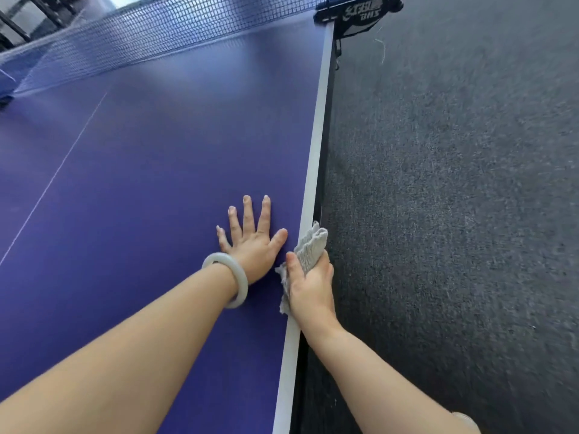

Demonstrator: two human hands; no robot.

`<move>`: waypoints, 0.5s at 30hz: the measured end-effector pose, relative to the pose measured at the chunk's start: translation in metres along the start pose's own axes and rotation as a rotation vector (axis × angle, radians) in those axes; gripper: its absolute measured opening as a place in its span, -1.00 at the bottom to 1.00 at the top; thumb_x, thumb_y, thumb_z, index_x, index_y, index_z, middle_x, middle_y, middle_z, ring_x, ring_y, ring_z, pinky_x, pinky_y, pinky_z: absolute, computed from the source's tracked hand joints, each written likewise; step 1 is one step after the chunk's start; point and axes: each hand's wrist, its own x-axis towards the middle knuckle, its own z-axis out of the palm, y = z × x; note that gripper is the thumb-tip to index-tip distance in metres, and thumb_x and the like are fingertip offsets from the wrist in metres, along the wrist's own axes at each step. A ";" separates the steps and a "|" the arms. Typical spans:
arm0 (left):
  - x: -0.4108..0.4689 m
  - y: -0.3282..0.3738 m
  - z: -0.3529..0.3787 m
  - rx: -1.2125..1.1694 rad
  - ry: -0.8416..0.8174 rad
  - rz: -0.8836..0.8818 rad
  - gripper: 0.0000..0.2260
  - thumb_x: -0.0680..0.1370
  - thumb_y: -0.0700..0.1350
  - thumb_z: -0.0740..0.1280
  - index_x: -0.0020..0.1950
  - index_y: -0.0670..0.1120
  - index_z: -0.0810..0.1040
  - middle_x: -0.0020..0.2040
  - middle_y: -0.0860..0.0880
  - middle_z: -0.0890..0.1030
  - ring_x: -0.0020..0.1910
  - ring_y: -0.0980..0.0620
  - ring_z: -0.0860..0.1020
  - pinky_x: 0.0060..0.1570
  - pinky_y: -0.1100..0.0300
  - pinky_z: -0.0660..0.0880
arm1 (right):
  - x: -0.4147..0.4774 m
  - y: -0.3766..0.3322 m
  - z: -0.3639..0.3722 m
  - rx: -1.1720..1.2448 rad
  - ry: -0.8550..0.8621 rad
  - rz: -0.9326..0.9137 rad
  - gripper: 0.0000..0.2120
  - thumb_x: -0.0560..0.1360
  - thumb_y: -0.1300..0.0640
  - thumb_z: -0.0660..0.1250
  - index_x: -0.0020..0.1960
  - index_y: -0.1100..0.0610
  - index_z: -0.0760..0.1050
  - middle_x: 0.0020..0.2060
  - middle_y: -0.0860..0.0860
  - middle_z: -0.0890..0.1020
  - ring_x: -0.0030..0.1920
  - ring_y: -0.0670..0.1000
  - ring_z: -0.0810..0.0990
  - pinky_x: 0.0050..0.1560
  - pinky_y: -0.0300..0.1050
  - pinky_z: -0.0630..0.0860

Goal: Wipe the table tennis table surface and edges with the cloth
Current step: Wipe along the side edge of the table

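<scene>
Right hand (308, 285) gripping bunched cloth (310, 245), fingers wrapped over the table's (156, 170) right edge, thumb on the white border stripe (316, 133). Cloth is pale, ribbed knit. Left hand (250, 242) flat, fingers splayed on smooth purple surface just left of it; pale glossy bangle (230, 281) at wrist. Mesh net (150, 32) far; grey carpet (454, 198) right.

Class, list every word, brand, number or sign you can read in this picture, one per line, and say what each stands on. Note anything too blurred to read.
"DHS": white letters on the black net clamp at the table's far right corner; they appear upside down from this view.
Chinese characters above "DHS" on the same clamp: too blurred and inverted to read with certainty.
No text shows on the table, the cloth or the bracelet.
</scene>
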 end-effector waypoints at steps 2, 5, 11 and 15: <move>0.001 -0.003 -0.003 0.008 -0.046 0.007 -0.38 0.64 0.25 -0.05 0.51 0.23 -0.42 0.54 0.08 -0.46 0.53 -0.08 -0.42 0.44 -0.22 -0.36 | 0.029 -0.016 0.000 0.021 0.016 0.007 -0.41 0.59 -0.17 0.26 0.50 0.10 0.26 0.23 0.06 0.43 0.25 0.10 0.49 0.19 -0.13 0.38; -0.001 -0.002 -0.006 0.022 -0.075 0.016 -0.39 0.65 0.24 -0.06 0.50 0.24 -0.43 0.53 0.09 -0.48 0.52 -0.07 -0.44 0.43 -0.20 -0.37 | 0.106 -0.056 -0.001 0.129 0.004 0.084 -0.44 0.61 -0.14 0.27 0.46 0.17 0.30 0.29 0.19 0.51 0.26 0.19 0.55 0.34 0.08 0.46; -0.006 0.001 -0.008 0.036 -0.074 0.012 -0.41 0.66 0.21 -0.07 0.47 0.21 -0.47 0.52 0.09 -0.48 0.51 -0.06 -0.45 0.45 -0.20 -0.36 | 0.057 -0.034 -0.002 0.116 0.033 -0.071 -0.36 0.58 -0.10 0.31 0.57 -0.04 0.16 0.33 0.17 0.47 0.29 0.22 0.54 0.33 0.20 0.45; -0.007 0.000 -0.009 0.043 -0.093 -0.001 -0.40 0.66 0.19 -0.06 0.39 0.23 -0.53 0.50 0.10 -0.51 0.50 -0.05 -0.48 0.45 -0.19 -0.37 | -0.035 0.003 -0.008 0.084 -0.032 -0.146 -0.40 0.49 -0.25 0.25 0.44 -0.46 0.05 0.31 -0.08 0.39 0.06 -0.07 0.66 0.15 -0.09 0.58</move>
